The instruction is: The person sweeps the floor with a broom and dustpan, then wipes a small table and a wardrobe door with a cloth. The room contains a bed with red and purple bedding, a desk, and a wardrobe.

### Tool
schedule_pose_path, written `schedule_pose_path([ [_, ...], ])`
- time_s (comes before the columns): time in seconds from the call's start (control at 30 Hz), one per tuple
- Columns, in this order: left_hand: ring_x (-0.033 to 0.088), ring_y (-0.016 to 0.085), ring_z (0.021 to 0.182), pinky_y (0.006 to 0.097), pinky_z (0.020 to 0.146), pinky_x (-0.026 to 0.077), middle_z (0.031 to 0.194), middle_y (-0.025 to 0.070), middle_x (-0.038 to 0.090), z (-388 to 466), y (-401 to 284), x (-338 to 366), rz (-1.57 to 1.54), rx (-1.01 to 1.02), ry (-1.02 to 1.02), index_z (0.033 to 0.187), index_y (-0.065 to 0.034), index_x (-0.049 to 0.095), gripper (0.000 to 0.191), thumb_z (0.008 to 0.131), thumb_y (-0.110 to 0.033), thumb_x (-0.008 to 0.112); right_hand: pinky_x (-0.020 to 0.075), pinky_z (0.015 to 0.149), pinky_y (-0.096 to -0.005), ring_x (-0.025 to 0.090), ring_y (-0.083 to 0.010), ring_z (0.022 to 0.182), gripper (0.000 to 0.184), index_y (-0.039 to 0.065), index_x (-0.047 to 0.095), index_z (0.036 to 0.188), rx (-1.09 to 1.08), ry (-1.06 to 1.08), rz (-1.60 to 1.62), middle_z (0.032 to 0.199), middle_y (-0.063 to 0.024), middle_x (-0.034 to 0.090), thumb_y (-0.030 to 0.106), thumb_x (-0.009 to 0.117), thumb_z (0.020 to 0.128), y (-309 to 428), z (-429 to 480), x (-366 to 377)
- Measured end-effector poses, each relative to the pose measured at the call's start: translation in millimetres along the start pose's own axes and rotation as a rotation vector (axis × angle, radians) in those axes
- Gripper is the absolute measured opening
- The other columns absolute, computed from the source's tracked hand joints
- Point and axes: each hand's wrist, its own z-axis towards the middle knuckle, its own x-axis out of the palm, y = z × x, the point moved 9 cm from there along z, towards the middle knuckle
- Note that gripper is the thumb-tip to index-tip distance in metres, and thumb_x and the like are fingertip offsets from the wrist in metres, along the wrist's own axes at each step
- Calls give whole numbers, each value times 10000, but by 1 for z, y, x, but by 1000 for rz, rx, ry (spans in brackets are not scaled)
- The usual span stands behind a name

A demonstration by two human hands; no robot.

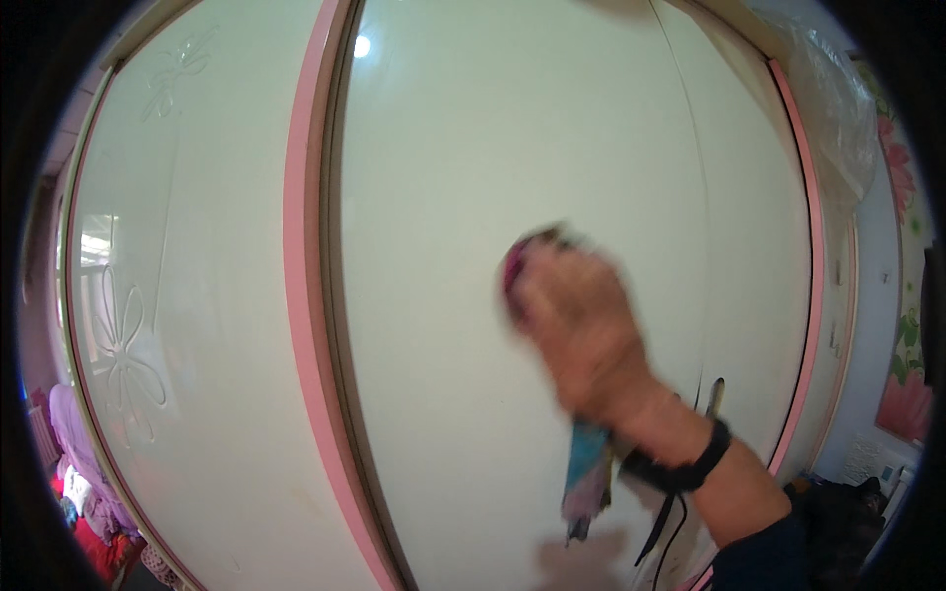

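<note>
My right hand (591, 325), blurred, is shut on a multicoloured cloth (585, 451). A dark pink part of it shows at the fingers, and a teal and greyish-pink end hangs below the palm. The hand is in front of a glossy white sliding wardrobe door (473, 162); whether the cloth touches the panel is hard to tell. A black band (684, 473) circles the wrist, above a dark sleeve (761, 554). My left hand is out of view.
A pink door frame strip (299, 221) separates this panel from another white door panel (229, 258) with flower relief. A dark strap or cord (656, 528) hangs below the wrist. Clear plastic sheeting (842, 111) is at upper right. Colourful fabrics (96, 510) lie at lower left.
</note>
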Motion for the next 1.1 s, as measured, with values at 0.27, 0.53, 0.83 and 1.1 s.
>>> schedule_pose_path([
  [0.27, 633, 328, 899, 471, 782, 511, 903, 110, 678, 18, 1, -15, -19, 9, -5, 858, -127, 699, 240, 644, -228, 739, 337, 1115, -448, 444, -396, 1296, 436, -45, 464, 1364, 440, -183, -367, 1384, -231, 492, 217, 438, 1016, -217, 34, -40],
  [0.53, 633, 329, 884, 470, 772, 511, 888, 112, 677, 40, -5, -5, -35, 7, -13, 843, -126, 699, 233, 639, -231, 742, 368, 1019, -491, 485, -434, 1145, 409, -89, 516, 1195, 529, -279, -424, 1239, -272, 527, 263, 454, 996, -274, 31, -29],
  [0.83, 634, 330, 868, 469, 761, 511, 872, 114, 676, 61, -11, 10, -26, 5, -41, 826, -125, 699, 225, 634, -234, 745, 391, 975, -513, 496, -429, 1128, 345, -63, 550, 1111, 95, -399, -529, 1195, -264, 549, 240, 505, 953, -225, 55, -28],
  [1.1, 635, 331, 853, 469, 751, 512, 856, 116, 675, 62, -34, 36, -20, -43, -56, 811, -125, 700, 219, 629, -237, 748, 320, 1125, -474, 455, -425, 1269, 432, -47, 497, 1292, 141, -312, -224, 1365, -240, 495, 237, 510, 966, -157, 64, -14],
])
